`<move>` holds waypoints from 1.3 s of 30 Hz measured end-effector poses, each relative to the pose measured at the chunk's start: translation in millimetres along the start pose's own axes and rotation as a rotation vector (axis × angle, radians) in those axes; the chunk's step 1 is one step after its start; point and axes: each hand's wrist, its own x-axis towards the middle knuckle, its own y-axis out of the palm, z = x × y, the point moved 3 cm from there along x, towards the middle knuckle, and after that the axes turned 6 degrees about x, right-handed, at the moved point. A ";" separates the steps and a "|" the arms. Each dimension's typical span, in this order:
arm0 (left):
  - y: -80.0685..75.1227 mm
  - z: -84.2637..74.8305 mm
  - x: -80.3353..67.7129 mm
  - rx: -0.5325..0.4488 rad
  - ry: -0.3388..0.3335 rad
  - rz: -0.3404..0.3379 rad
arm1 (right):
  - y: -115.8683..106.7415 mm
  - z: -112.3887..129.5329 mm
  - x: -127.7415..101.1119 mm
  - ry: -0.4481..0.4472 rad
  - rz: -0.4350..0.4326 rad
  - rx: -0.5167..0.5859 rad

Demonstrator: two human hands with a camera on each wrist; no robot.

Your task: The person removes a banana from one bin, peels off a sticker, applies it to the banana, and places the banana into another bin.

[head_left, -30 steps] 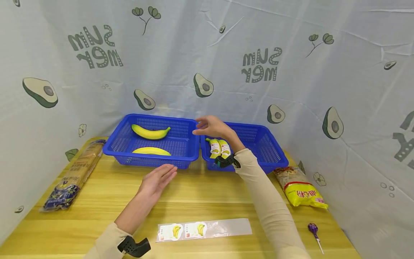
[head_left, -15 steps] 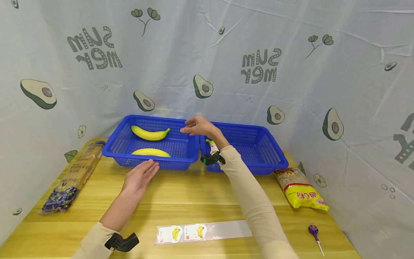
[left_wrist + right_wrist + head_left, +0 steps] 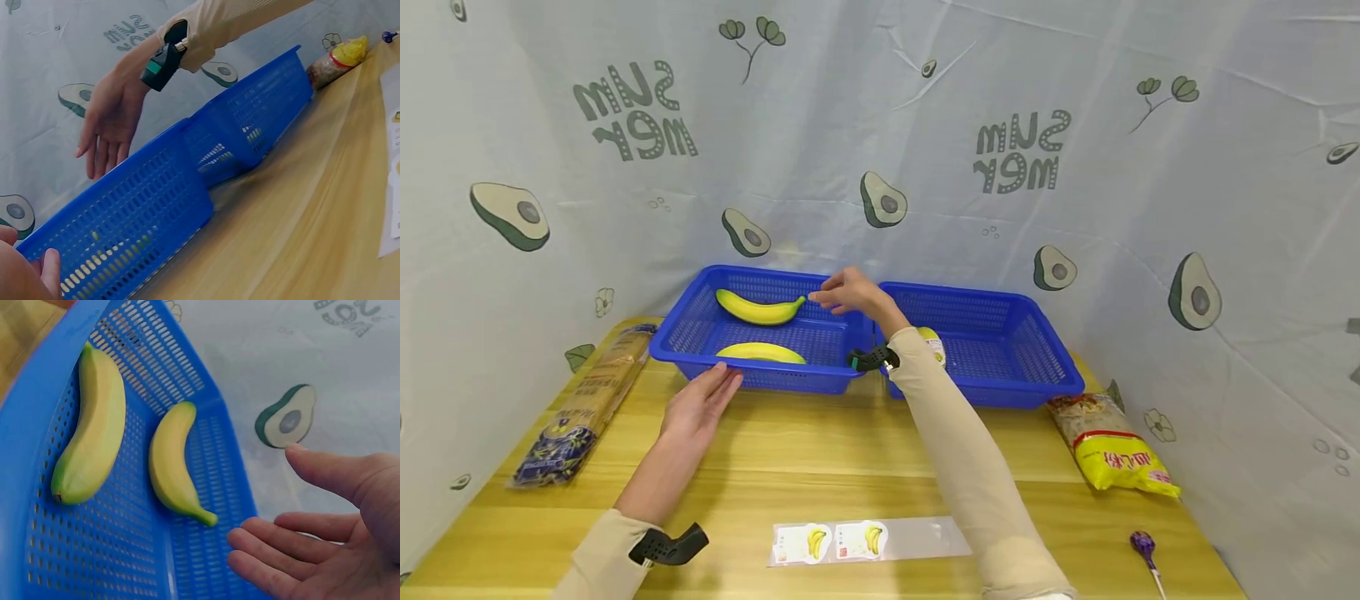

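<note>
The right hand (image 3: 850,293) hovers over the right end of the left basket (image 3: 696,329), palm down, fingers straight and loosely spread, holding nothing; its fingertips are just beside the stalk end of the far banana (image 3: 758,309). In the right wrist view that hand (image 3: 331,544) lies relaxed, thumb apart from the fingers. The far banana (image 3: 172,465) is short, smooth and curved, yellow with a greenish tip, and lies near the basket's back wall. The near banana (image 3: 762,353) is longer and plumper, lying along the front wall, well apart from the other.

The left hand (image 3: 697,406) is flat and released, its straight fingers touching the front rim of the left basket, near the worktop's left half. In the left wrist view only fingertips (image 3: 50,275) show against the slotted wall.

Both baskets are rigid blue plastic, rectangular with perforated walls and rounded rims. They stand side by side along the back edge of the wooden worktop (image 3: 820,450), their ends touching. The right basket (image 3: 1030,367) holds a labelled yellow item (image 3: 934,345), partly hidden by the sleeve.

A glossy sticker strip (image 3: 868,540) with two banana labels lies at the front edge. A long crinkly clear packet (image 3: 580,407) lies along the left edge, a yellow noodle bag (image 3: 1108,450) along the right edge, and a purple lollipop (image 3: 1146,550) at the front right corner.
</note>
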 end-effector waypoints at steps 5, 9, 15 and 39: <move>-6.2 -11.5 1.7 0.001 0.004 -0.043 | 5.7 -8.8 14.3 0.017 0.002 0.090; -11.9 -17.1 2.1 -0.090 0.023 -0.097 | 10.5 -17.3 25.3 0.030 -0.022 0.133; -18.9 -23.6 8.3 -0.132 0.090 -0.173 | 16.0 -29.1 34.8 0.076 -0.057 0.131; -20.8 -40.8 25.0 -0.215 0.196 -0.441 | 32.8 -42.2 63.0 0.100 -0.217 0.249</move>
